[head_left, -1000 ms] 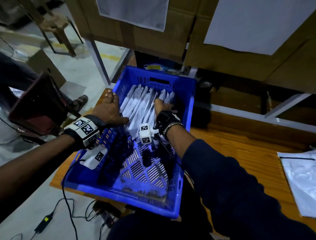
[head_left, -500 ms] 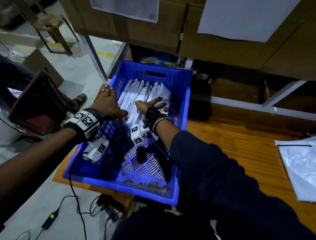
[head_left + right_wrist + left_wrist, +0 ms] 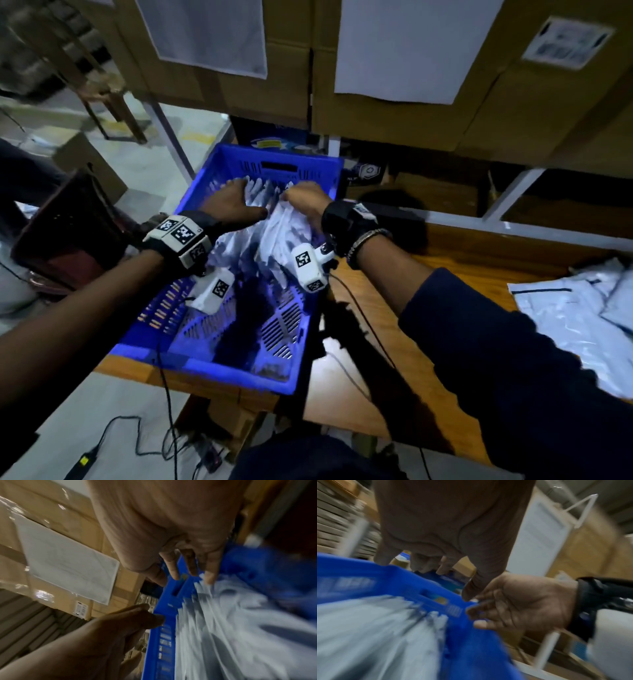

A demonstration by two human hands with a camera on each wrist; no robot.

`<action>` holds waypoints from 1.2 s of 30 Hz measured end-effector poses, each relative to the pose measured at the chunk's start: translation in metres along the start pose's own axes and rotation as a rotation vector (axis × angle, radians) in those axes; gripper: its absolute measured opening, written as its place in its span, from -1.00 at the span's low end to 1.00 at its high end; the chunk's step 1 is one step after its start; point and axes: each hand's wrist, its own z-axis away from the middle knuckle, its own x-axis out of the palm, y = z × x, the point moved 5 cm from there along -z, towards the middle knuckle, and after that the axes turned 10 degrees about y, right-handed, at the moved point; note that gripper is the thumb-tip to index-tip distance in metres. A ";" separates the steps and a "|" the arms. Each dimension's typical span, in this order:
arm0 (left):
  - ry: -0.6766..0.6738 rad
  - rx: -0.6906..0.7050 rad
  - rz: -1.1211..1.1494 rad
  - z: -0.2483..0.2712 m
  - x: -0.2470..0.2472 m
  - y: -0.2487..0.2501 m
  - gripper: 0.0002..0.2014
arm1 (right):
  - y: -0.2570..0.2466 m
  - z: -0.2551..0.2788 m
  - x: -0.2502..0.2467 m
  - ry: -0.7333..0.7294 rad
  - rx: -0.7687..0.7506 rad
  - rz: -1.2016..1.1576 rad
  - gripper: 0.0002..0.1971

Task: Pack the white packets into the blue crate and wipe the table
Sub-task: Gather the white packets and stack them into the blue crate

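Nearest: slotted plastic floor of the blue crate point(image 3: 310, 192), bare at the near end, standing on the left end of a wooden desk point(image 3: 442, 274). Further in: white packets point(image 3: 270, 236), thin, soft, crinkly, stacked on edge side by side, long axes running away from the viewer toward the crate's far wall. Over their far ends: left hand point(image 3: 233, 204), fingers spread flat, pressing the left side of the stack; right hand point(image 3: 306, 202), fingers bent down into the right side, whether pinching a packet cannot be told. Hands close together, not touching. Blurred in both wrist views. Off to the right on the desk, well apart from the crate: more white packets point(image 3: 582, 318), flat, glossy, nearer the right hand. Beyond: cardboard boxes point(image 3: 394, 113) bearing white paper sheets.
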 end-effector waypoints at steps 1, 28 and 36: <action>0.015 0.035 0.012 0.006 0.003 0.020 -0.17 | -0.001 0.000 -0.018 0.050 -0.047 0.002 -0.93; -0.550 0.199 0.162 0.215 0.413 0.427 0.13 | 0.378 0.198 -0.510 0.782 0.153 0.666 -0.43; -0.373 0.194 0.131 0.238 0.452 0.453 0.06 | 0.457 0.236 -0.584 0.990 0.306 0.604 -0.21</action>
